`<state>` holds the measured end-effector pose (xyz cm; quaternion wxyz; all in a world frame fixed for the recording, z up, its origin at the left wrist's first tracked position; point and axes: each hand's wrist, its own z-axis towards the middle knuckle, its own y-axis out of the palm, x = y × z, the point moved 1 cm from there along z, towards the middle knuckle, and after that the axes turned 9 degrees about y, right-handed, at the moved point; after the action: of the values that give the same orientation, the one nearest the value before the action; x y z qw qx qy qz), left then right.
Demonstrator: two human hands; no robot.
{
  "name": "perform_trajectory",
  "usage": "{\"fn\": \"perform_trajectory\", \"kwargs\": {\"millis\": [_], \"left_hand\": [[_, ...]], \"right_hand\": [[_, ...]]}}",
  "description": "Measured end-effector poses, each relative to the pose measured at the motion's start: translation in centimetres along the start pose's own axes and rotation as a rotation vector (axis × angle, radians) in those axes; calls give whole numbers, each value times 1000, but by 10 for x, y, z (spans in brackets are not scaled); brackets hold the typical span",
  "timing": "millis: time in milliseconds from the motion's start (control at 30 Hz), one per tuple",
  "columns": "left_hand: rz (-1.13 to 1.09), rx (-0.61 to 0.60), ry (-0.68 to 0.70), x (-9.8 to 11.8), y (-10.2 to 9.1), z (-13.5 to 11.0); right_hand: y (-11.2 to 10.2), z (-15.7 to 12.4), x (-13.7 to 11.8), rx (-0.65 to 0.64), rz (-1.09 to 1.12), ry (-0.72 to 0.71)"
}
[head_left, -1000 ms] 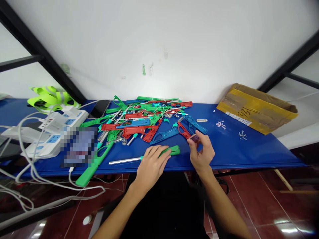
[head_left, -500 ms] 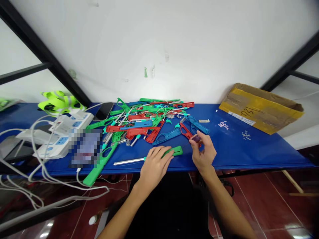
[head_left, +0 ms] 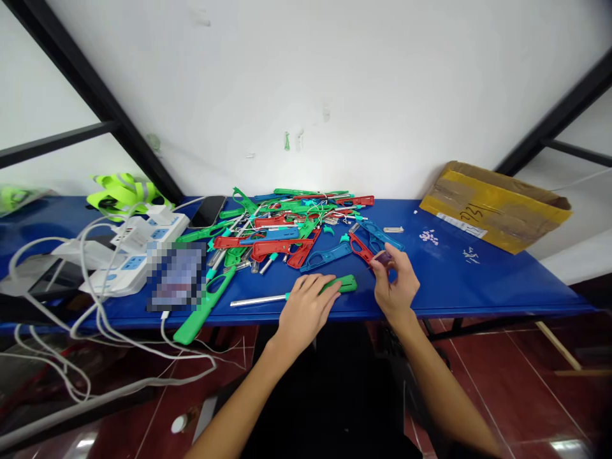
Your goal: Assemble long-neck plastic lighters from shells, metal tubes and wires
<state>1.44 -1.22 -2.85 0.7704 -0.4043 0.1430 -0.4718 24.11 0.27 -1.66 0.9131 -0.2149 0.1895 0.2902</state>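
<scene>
My left hand (head_left: pixel 308 309) lies over a green stick lighter (head_left: pixel 347 284) near the table's front edge, fingers curled on its body. The lighter's silver tube (head_left: pixel 258 299) points left and its handle end shows past my fingertips. To its right, my right hand (head_left: pixel 396 284) pinches a small tool with a purplish see-through handle (head_left: pixel 382 257), which looks like a screwdriver. Its thin shaft is hard to make out. Just behind my right hand are a red lighter shell half (head_left: pixel 361 247) and a blue one (head_left: pixel 377 234).
A pile of red, green and blue lighter parts (head_left: pixel 282 236) covers the table's middle. Left are a power strip (head_left: pixel 136 264), a phone (head_left: pixel 208 211), a pixelated screen (head_left: pixel 176 277) and white cables. Right are pink bits (head_left: pixel 428 238), small screws (head_left: pixel 470 255) and a cardboard box (head_left: pixel 497 207).
The view has shifted slightly, so the things on the table appear a little further right. Both hands keep nearly the same place relative to the green lighter.
</scene>
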Motion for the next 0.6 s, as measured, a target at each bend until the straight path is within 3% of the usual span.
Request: {"fn": "perform_trajectory", "kwargs": {"millis": [167,367,600], "left_hand": [[18,-1,16,-1,1,0],[95,3,30,1,1,1],[100,-1,26,0,1,0]], "right_hand": [[1,3,-1,-18,-62,34],[0,11,-10,11,-22,-118],[-1,15,-15,3,18,-64]]}}
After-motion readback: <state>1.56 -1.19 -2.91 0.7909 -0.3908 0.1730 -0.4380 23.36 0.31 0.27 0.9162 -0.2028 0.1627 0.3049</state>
